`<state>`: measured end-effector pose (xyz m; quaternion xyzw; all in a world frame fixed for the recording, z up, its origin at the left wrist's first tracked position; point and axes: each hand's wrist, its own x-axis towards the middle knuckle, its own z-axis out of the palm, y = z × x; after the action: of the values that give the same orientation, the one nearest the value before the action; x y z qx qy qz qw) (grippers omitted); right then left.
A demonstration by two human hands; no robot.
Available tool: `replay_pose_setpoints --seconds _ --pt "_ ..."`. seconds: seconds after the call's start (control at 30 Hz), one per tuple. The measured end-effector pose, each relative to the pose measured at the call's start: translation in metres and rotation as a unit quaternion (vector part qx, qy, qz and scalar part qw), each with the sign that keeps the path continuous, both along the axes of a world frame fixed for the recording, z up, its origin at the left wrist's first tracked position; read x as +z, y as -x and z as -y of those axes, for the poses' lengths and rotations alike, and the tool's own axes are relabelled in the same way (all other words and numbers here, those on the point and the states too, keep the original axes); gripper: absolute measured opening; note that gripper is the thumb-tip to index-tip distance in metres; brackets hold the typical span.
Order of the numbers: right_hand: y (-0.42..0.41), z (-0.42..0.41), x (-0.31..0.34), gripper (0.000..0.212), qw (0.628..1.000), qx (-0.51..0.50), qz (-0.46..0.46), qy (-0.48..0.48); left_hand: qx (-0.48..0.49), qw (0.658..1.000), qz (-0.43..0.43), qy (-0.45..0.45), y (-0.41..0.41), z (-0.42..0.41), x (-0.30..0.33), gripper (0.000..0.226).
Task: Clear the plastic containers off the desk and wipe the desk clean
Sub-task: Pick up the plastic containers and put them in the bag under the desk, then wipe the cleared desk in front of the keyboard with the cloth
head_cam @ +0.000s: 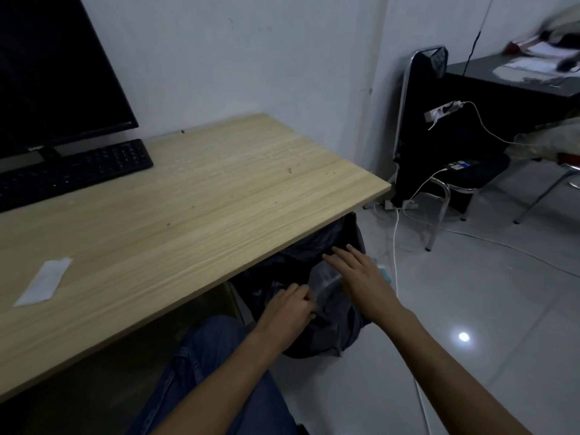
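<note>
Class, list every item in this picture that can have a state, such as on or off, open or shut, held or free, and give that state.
monitor: screen dark.
bin bag: mouth open, under the desk edge.
clear plastic container: inside the bag's mouth, between both hands.
left hand: fingers curled, pinching the container.
right hand: fingers straight, lying on the container.
wipe packet: flat on the desk, untouched.
power strip: white cable plugged in.

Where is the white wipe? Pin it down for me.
In the head view the white wipe lies flat on the left near part of the wooden desk, in front of the black keyboard, far from both hands.
</note>
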<state>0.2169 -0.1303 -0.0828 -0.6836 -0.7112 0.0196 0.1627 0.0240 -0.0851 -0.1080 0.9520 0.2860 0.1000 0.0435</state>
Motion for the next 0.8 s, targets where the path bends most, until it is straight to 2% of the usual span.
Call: replay_pose_setpoints --seconds 0.13,0.33,0.57,0.7,0.8 --pt "0.005 0.008 -0.001 0.065 0.998 -0.006 -0.032 -0.06 0.02 0.999 -0.034 0.02 -0.001 0.0 -0.001 0.029" --pt "0.018 0.024 0.013 0.05 0.971 -0.017 -0.204 -0.123 0.029 0.999 -0.006 0.042 0.0 0.004 -0.003 0.026" --pt "0.033 0.018 0.039 0.043 0.946 -0.03 -0.283 -0.153 0.016 0.99 0.117 0.076 0.004 0.006 0.04 0.022" --pt "0.047 0.008 0.059 0.042 0.944 -0.006 -0.288 -0.161 0.003 0.979 0.164 0.117 0.018 0.006 0.076 0.021" --pt "0.07 -0.005 0.077 0.046 0.949 0.043 -0.282 -0.134 0.026 0.968 0.212 0.134 0.047 0.001 0.1 0.018"
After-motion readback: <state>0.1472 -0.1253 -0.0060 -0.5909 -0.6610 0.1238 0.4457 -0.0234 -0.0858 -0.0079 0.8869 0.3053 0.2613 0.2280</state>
